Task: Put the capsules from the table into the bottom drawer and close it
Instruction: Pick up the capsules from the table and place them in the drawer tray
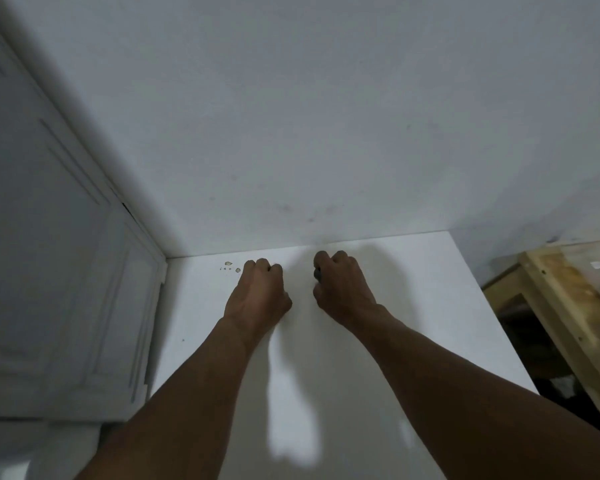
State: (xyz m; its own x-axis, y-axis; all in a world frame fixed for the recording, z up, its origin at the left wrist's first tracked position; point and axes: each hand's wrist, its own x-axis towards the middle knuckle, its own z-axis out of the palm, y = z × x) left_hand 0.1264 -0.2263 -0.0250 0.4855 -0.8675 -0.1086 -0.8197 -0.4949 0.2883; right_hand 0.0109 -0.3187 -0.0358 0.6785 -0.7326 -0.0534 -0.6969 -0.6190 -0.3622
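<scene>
Both my hands lie on the white table top [412,306] close to the wall, knuckles up and fingers curled under. My right hand [343,289] grips a small dark thing, seemingly a capsule [317,273], which peeks out at its left side by the thumb. My left hand [258,292] is curled into a fist beside it, and nothing shows inside it. No loose capsules lie in sight on the table. The drawer is out of view.
A few small brownish specks [232,266] mark the table just left of my left hand. A white panelled door or cabinet [66,271] stands along the left edge. A wooden shelf frame [568,306] stands to the right of the table.
</scene>
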